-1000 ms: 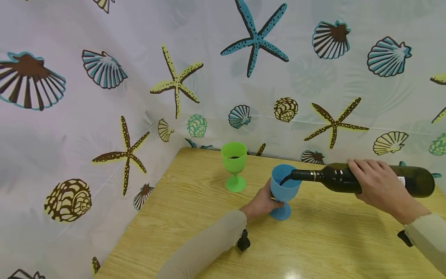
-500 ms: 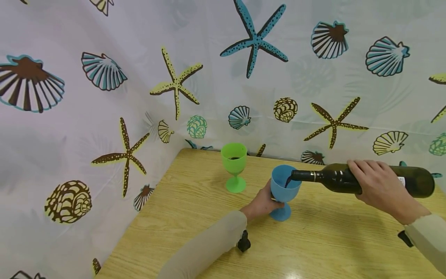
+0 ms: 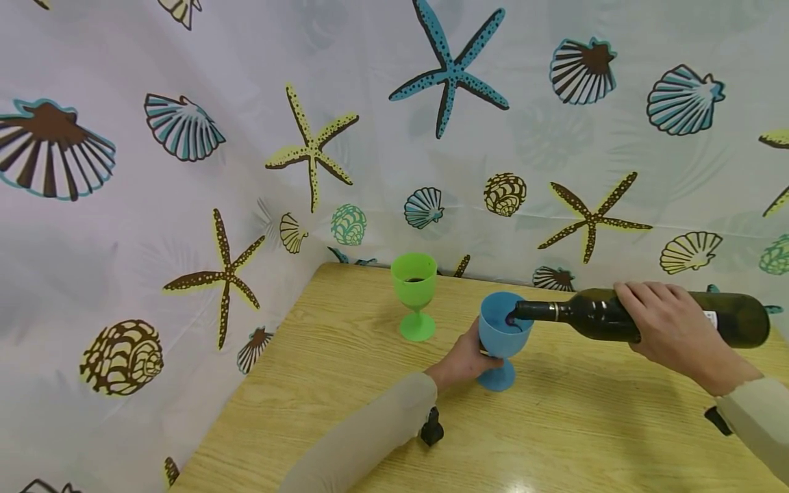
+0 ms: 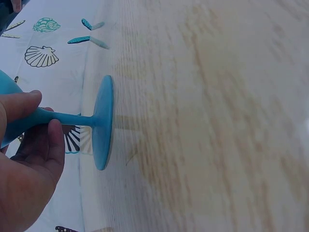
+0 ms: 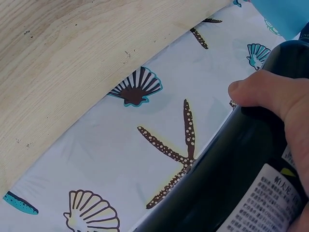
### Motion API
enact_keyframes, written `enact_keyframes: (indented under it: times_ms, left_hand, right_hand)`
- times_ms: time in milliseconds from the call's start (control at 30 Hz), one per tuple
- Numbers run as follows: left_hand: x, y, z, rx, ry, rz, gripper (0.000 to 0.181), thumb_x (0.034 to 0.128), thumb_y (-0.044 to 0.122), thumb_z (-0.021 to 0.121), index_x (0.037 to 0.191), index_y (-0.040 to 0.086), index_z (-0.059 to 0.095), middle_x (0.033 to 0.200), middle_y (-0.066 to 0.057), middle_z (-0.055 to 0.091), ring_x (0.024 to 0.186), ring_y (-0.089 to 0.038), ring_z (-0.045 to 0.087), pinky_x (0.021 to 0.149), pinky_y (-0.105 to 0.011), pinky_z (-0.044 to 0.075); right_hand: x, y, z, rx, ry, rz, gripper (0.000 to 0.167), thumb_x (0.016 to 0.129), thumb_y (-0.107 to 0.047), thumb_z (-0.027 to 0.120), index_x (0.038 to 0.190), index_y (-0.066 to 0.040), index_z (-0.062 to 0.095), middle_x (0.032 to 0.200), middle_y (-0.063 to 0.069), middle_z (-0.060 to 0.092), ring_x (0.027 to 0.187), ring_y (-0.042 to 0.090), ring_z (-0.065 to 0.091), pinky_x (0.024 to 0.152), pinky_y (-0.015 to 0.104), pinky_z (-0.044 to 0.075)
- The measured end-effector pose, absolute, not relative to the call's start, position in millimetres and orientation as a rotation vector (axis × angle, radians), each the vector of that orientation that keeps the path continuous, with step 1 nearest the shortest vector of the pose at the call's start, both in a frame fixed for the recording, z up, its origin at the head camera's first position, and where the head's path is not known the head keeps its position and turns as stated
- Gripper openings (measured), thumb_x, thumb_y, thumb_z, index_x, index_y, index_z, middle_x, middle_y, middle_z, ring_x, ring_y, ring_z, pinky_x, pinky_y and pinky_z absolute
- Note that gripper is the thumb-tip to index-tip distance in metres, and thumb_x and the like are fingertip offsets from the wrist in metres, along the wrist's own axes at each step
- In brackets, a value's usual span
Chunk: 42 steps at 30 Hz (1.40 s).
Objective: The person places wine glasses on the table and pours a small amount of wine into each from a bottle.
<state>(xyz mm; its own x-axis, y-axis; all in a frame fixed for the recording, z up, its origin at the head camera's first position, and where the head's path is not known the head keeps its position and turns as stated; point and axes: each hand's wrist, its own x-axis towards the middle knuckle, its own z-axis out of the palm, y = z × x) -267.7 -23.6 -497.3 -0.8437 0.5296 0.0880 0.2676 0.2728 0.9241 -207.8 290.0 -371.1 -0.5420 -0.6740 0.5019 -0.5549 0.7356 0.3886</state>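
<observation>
My left hand [image 3: 459,357] holds a blue goblet [image 3: 502,339] around the stem and lower bowl. In the left wrist view, the goblet's round foot [image 4: 103,123] stands upright on the table, and the thumb and fingers pinch just under the bowl. My right hand [image 3: 668,327] grips a dark wine bottle [image 3: 594,316] round its body from above. The bottle lies nearly level, its mouth over the goblet's right rim, and a thin dark stream falls into the bowl. The right wrist view shows the bottle's printed label [image 5: 263,205], partly covered by the hand.
A green goblet [image 3: 414,291] with dark liquid inside stands behind and left of the blue one. The wooden table [image 3: 555,431] meets a patterned curtain [image 3: 370,103] of shells and starfish at the back and left. Black wrist straps [image 3: 432,428] show at the sleeves.
The dark stream from the bottle mouth has shifted from slanting left to a shorter, curling fall close to the mouth. Both hands, the bottle and the goblets stay nearly still.
</observation>
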Motion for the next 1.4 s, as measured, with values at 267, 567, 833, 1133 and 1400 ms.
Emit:
enact_keyframes:
  times_ms: [267, 567, 833, 1133, 1400]
  left_hand:
    - [-266.4, -24.7, -498.3, 0.759, 2.29, 1.608, 0.085, 0.0855, 0.003, 0.068, 0.15, 0.015, 0.014, 0.144, -0.011, 0.039, 0.128, -0.029, 0.044, 0.1, -0.036, 0.042]
    - [-265.8, -25.3, -499.5, 0.772, 2.277, 1.615, 0.082, 0.0858, 0.002, 0.067, 0.149, 0.012, 0.016, 0.142, -0.013, 0.04, 0.124, -0.03, 0.047, 0.096, -0.034, 0.045]
    - [-267.3, -25.0, -500.9, 0.778, 2.267, 1.633, 0.081, 0.0858, 0.001, 0.067, 0.148, 0.013, 0.017, 0.142, -0.013, 0.04, 0.124, -0.03, 0.048, 0.095, -0.034, 0.045]
    - [-266.8, -24.9, -499.3, 0.779, 2.268, 1.63, 0.081, 0.0857, 0.001, 0.066, 0.149, 0.013, 0.016, 0.142, -0.012, 0.041, 0.125, -0.028, 0.047, 0.097, -0.035, 0.044]
    - [-266.0, -24.8, -496.7, 0.756, 2.274, 1.612, 0.082, 0.0865, 0.001, 0.066, 0.149, 0.015, 0.016, 0.143, -0.011, 0.04, 0.127, -0.028, 0.045, 0.099, -0.034, 0.042]
  right_hand:
    - [-207.3, 289.9, -372.0, 0.917, -2.306, -0.247, 0.106, 0.031, -0.024, 0.096, 0.12, 0.012, 0.051, 0.107, 0.028, 0.058, 0.092, 0.043, 0.056, 0.076, 0.056, 0.046]
    - [-207.0, 291.0, -373.3, 0.922, -2.328, -0.229, 0.107, 0.032, -0.024, 0.096, 0.121, 0.012, 0.05, 0.109, 0.028, 0.057, 0.094, 0.044, 0.055, 0.078, 0.057, 0.045]
    - [-207.9, 291.0, -371.5, 0.932, -2.311, -0.229, 0.106, 0.032, -0.023, 0.096, 0.121, 0.012, 0.051, 0.109, 0.028, 0.057, 0.093, 0.043, 0.055, 0.078, 0.057, 0.045]
    - [-207.9, 290.7, -371.9, 0.917, -2.326, -0.231, 0.104, 0.033, -0.023, 0.096, 0.121, 0.012, 0.051, 0.109, 0.027, 0.057, 0.094, 0.043, 0.055, 0.078, 0.057, 0.045]
    - [-207.4, 291.2, -372.3, 0.913, -2.333, -0.226, 0.107, 0.032, -0.024, 0.096, 0.121, 0.012, 0.05, 0.109, 0.028, 0.057, 0.094, 0.044, 0.055, 0.077, 0.057, 0.045]
